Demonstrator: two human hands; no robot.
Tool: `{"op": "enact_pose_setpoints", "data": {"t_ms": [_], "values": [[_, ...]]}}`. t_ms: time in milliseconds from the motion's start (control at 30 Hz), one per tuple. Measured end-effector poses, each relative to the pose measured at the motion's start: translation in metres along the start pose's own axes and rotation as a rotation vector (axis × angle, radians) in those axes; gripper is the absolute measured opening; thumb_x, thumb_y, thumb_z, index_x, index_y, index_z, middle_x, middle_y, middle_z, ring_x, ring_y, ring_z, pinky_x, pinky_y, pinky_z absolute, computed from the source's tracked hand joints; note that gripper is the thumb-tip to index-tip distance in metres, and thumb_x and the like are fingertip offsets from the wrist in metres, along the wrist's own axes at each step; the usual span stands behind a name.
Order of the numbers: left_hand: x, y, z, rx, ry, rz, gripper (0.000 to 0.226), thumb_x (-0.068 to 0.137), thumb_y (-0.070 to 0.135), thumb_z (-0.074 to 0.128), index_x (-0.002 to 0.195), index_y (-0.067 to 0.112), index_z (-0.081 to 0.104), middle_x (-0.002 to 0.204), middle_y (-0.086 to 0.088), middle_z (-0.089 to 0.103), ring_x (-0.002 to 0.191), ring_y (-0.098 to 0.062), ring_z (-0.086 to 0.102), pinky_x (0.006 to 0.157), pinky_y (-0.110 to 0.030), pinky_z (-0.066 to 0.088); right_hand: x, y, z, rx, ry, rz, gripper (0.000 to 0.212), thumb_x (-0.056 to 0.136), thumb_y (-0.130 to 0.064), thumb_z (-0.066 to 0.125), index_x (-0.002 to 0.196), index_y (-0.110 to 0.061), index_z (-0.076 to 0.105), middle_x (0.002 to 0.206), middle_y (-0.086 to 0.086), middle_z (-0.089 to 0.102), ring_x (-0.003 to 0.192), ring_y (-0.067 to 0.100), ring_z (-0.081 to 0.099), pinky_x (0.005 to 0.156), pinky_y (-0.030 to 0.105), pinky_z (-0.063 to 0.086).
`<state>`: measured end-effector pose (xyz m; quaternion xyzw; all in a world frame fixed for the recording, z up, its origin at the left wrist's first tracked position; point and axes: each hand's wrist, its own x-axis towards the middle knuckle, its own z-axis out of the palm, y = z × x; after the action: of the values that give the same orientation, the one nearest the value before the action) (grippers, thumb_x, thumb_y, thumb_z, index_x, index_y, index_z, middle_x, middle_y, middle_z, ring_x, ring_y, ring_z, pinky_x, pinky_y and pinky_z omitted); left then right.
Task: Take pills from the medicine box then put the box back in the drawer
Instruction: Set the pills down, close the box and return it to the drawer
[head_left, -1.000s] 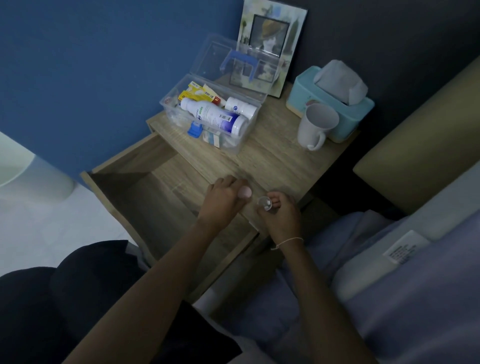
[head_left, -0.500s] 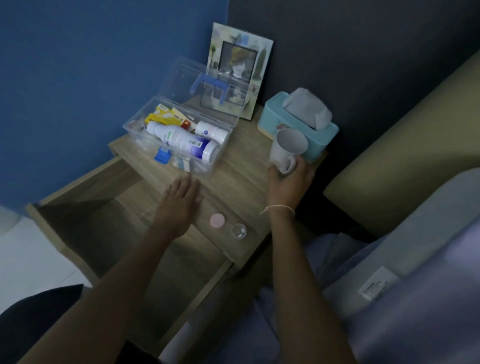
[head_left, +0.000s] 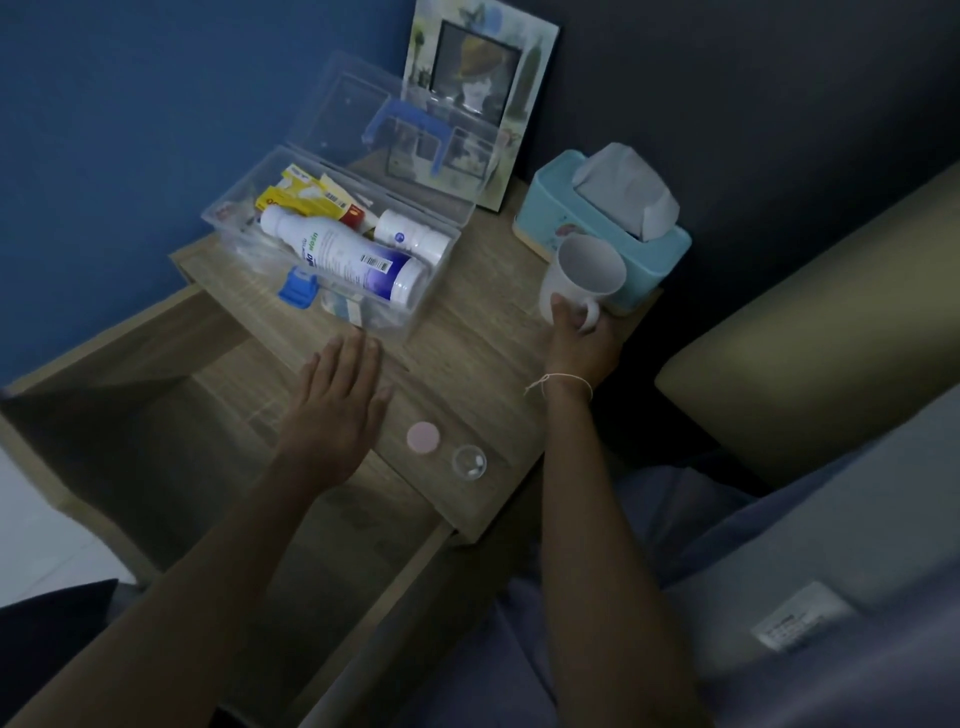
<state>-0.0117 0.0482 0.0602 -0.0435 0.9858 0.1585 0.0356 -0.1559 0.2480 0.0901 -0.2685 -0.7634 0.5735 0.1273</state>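
The clear medicine box (head_left: 431, 291) stands open on the wooden nightstand (head_left: 483, 322), lid up, with a large white bottle (head_left: 343, 257), a small white bottle (head_left: 413, 240) and yellow packets inside. Near the front edge lie a pink cap (head_left: 423, 438) and a small clear cup (head_left: 469, 462) with a white pill in it. My left hand (head_left: 337, 410) hovers flat, fingers apart, just in front of the box. My right hand (head_left: 579, 340) grips the handle of a white mug (head_left: 584, 278). The drawer (head_left: 156, 441) below is pulled out.
A teal tissue box (head_left: 597, 228) stands behind the mug. A picture frame (head_left: 480, 78) leans on the dark wall behind the medicine box. A bed with blue sheets (head_left: 805, 597) lies at the right, its headboard (head_left: 831, 322) near the nightstand.
Both hands let go of the pink cap and the clear cup, leaving them on the nightstand. My right hand reached back and took the mug; my left hand moved toward the box.
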Motion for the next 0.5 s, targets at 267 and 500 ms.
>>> {"op": "enact_pose_setpoints", "data": {"t_ms": [267, 500], "values": [[0.001, 0.001, 0.0, 0.013, -0.028, -0.019, 0.079, 0.087, 0.057, -0.006, 0.152, 0.013, 0.004, 0.162, -0.013, 0.0, 0.15, -0.029, -0.003, 0.122, -0.045, 0.004, -0.022, 0.002, -0.014, -0.004, 0.013, -0.134, 0.027, 0.073, -0.026, 0.081, 0.072, -0.01, 0.059, 0.079, 0.005, 0.065, 0.073, 0.012, 0.059, 0.058, 0.007, 0.043], [0.003, -0.001, 0.004, 0.024, 0.014, -0.013, 0.077, 0.087, 0.051, -0.001, 0.151, 0.011, 0.015, 0.16, -0.016, 0.013, 0.148, -0.033, 0.009, 0.12, -0.048, 0.01, -0.079, 0.027, -0.042, -0.053, -0.084, -0.229, 0.031, 0.068, -0.033, 0.083, 0.067, -0.018, 0.057, 0.073, 0.0, 0.067, 0.064, 0.002, 0.059, 0.058, 0.006, 0.044]]}}
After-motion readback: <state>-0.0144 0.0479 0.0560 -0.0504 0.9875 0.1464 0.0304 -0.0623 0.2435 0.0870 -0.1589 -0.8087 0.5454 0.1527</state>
